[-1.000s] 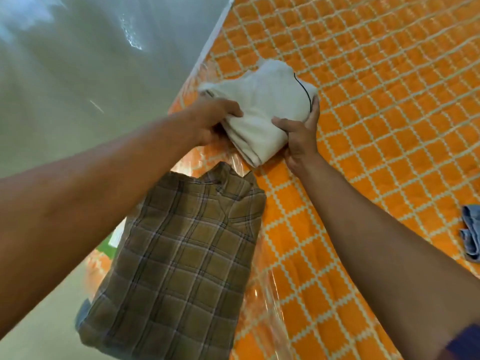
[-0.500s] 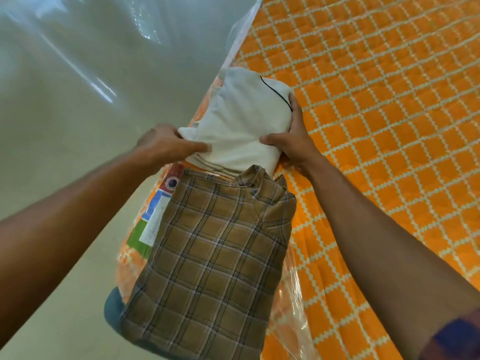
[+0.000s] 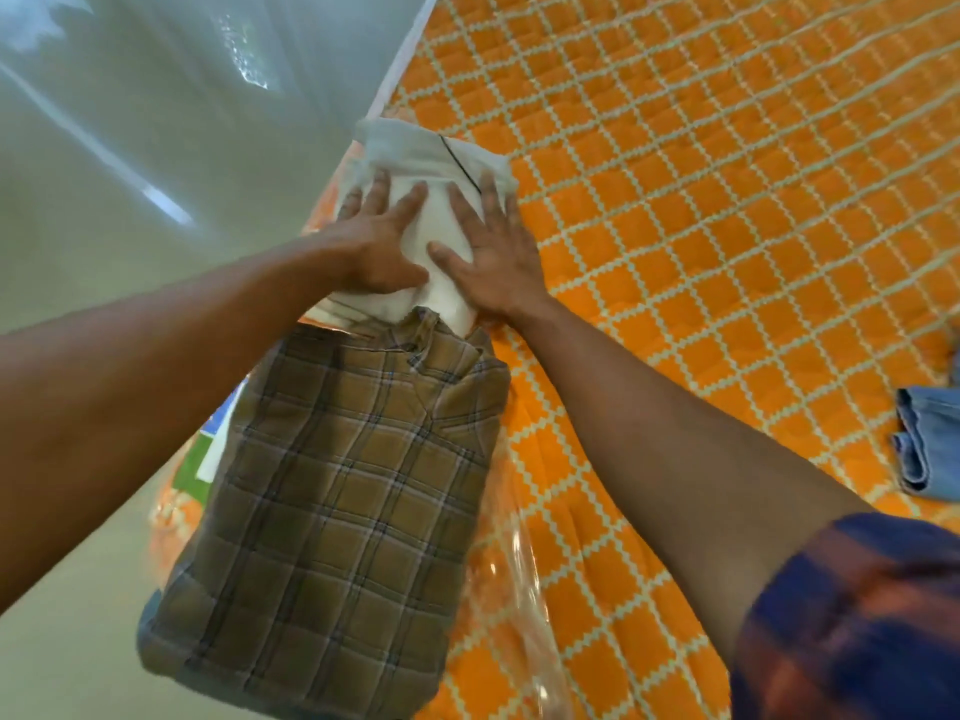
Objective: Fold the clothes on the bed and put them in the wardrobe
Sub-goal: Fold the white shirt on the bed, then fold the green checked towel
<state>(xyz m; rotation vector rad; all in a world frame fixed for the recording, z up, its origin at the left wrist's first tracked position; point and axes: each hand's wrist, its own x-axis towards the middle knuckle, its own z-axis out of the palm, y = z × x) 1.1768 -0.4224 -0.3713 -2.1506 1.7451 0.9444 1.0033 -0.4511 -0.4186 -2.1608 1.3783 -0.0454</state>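
A folded white garment (image 3: 415,153) with a thin black line lies at the edge of the orange quilted bed (image 3: 701,200). My left hand (image 3: 371,244) and my right hand (image 3: 493,252) both press flat on top of it, fingers spread and straight. Just in front of it a folded brown plaid shirt (image 3: 337,501) lies on the bed's edge, its collar touching the white garment's near end.
Folded blue denim (image 3: 930,444) lies at the right edge of the bed. Clear plastic wrap (image 3: 524,589) covers the mattress side, with a printed label (image 3: 213,444) under the plaid shirt. Pale glossy floor (image 3: 130,174) spreads to the left.
Both hands let go of the white garment's sides and now lie flat on its top. The garment sits nearer the plaid shirt than a second ago.
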